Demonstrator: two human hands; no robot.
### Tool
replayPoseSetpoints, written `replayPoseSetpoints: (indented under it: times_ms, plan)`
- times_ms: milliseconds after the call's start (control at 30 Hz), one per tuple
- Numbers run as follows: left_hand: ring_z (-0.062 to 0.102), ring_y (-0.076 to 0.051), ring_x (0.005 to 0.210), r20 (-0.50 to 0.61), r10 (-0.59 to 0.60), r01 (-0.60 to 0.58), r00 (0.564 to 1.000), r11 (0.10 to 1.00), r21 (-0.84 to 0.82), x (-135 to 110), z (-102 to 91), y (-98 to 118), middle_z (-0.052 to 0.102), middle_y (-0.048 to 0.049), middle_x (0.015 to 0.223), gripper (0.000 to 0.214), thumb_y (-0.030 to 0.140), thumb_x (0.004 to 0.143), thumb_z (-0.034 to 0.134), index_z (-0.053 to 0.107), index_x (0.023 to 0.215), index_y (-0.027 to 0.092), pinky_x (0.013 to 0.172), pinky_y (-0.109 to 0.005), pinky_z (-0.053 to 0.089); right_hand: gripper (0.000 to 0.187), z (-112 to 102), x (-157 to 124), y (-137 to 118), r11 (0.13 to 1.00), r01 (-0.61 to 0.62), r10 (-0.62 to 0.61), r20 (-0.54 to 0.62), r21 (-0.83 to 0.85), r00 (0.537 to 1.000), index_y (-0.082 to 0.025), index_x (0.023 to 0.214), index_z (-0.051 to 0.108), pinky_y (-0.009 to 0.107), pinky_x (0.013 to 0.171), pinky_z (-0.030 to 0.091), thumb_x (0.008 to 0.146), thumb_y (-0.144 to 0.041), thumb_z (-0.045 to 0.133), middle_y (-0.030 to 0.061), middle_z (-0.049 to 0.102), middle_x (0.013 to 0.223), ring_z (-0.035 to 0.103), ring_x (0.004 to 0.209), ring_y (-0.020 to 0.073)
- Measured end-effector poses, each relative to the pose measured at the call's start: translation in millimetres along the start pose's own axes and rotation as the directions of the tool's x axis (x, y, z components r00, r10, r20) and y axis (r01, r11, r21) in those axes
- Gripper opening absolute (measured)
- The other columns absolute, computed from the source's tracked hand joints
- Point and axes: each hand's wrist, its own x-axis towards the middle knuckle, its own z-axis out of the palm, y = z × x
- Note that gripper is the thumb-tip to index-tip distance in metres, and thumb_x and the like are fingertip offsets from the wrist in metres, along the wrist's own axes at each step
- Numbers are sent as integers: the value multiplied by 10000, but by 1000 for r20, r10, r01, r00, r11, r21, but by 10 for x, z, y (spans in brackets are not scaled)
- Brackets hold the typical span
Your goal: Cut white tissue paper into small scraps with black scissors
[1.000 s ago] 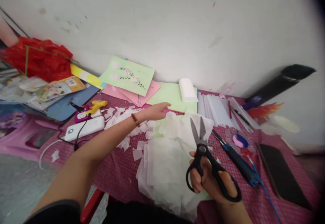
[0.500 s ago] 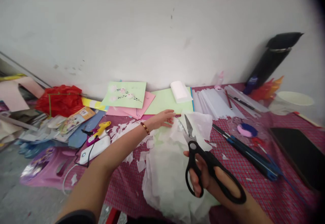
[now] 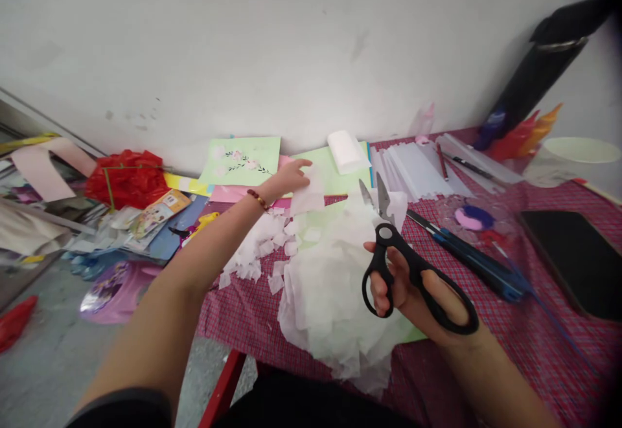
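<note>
My right hand [image 3: 405, 285] grips black-handled scissors [image 3: 396, 256], blades slightly apart and pointing up over a heap of white tissue paper [image 3: 335, 298]. My left hand [image 3: 289, 175] reaches forward, fingers closed on a small piece of white tissue [image 3: 308, 195] lifted above the table. A bead bracelet [image 3: 256, 199] circles that wrist. Small cut white squares [image 3: 262, 243] lie scattered on the red checked tablecloth [image 3: 486, 324] under my left arm.
Against the wall lie a green card with flowers [image 3: 240, 159], pink and green sheets, a white block [image 3: 346, 151] and white paper strips [image 3: 418, 169]. Blue pens [image 3: 471, 256], a black tablet [image 3: 578, 259] and a black tube [image 3: 539, 68] sit right. Red plastic [image 3: 126, 175] and clutter lie left.
My left hand has risen from the pile's far edge, lifting a piece of white tissue. The scissors shifted slightly up and right. The camera tilted.
</note>
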Motion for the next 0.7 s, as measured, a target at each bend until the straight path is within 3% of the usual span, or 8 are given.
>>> replayPoseSetpoints:
  times_ms: [133, 267, 333, 400, 467, 533, 633, 700]
  plan:
    - [635, -257, 973, -124, -11, 22, 992, 996, 86, 360, -306, -155, 640, -189, 1141, 664, 59, 725, 519, 435, 1383, 57, 821, -354, 515, 603, 14, -14, -25, 1000, -3, 3, -69, -13, 998, -266, 1350, 567, 314, 637, 473, 832, -570, 615, 54, 632, 846, 573, 697, 185]
    - [442, -369, 1281, -180, 42, -11, 983, 986, 167, 420, -130, -214, 514, -227, 1350, 673, 120, 720, 633, 458, 1368, 75, 1060, -498, 357, 621, 41, -37, -111, 1000, 3, -7, -145, -26, 989, -278, 1333, 582, 317, 621, 449, 802, -598, 626, 42, 621, 812, 555, 673, 183]
    - [361, -360, 1350, -91, 209, -190, 974, 965, 180, 241, 139, -143, 470, -183, 1419, 666, 256, 731, 711, 494, 1349, 133, 1120, -500, 287, 625, 51, -45, -168, 999, 13, -22, -197, -47, 980, -293, 1320, 592, 318, 609, 435, 783, -609, 640, 32, 617, 787, 543, 656, 182]
    - [423, -313, 1319, 170, 453, -464, 875, 885, 34, -11, 441, -8, 522, -137, 1387, 640, 375, 715, 764, 557, 1293, 194, 1128, -450, 305, 607, 54, -47, -214, 996, 22, -41, -238, -82, 971, -302, 1301, 608, 322, 596, 425, 781, -612, 641, 30, 618, 766, 532, 640, 185]
    - [444, -322, 1304, 321, 546, -545, 774, 832, -101, -222, 673, 154, 546, -124, 1359, 485, 347, 629, 840, 678, 1065, 214, 1126, -449, 316, 578, 49, -46, -242, 993, 46, -71, -247, -105, 966, -303, 1276, 626, 319, 580, 419, 785, -607, 645, 29, 620, 767, 526, 626, 183]
    - [530, -300, 1207, 372, 549, -522, 748, 834, -181, -296, 744, 297, 611, -104, 1257, 209, 219, 647, 809, 691, 818, 197, 1098, -441, 347, 580, 39, -46, -256, 992, 65, -88, -240, -105, 967, -295, 1267, 626, 316, 574, 421, 782, -613, 651, 27, 619, 782, 529, 621, 178]
    - [632, -217, 958, 298, 460, -346, 836, 865, -364, -110, 492, 384, 673, -64, 999, 95, 221, 776, 664, 662, 853, 164, 894, -371, 489, 607, 25, -46, -268, 992, 72, -97, -253, -108, 963, -281, 1286, 608, 315, 589, 429, 783, -619, 646, 27, 616, 787, 538, 633, 175]
    - [630, -158, 800, 97, 304, -222, 948, 847, -483, 131, 187, 324, 635, -36, 840, 123, 241, 839, 570, 621, 891, 142, 772, -323, 512, 605, 25, -46, -269, 989, 83, -114, -275, -121, 955, -282, 1284, 613, 317, 590, 424, 784, -621, 636, 28, 611, 768, 530, 629, 177]
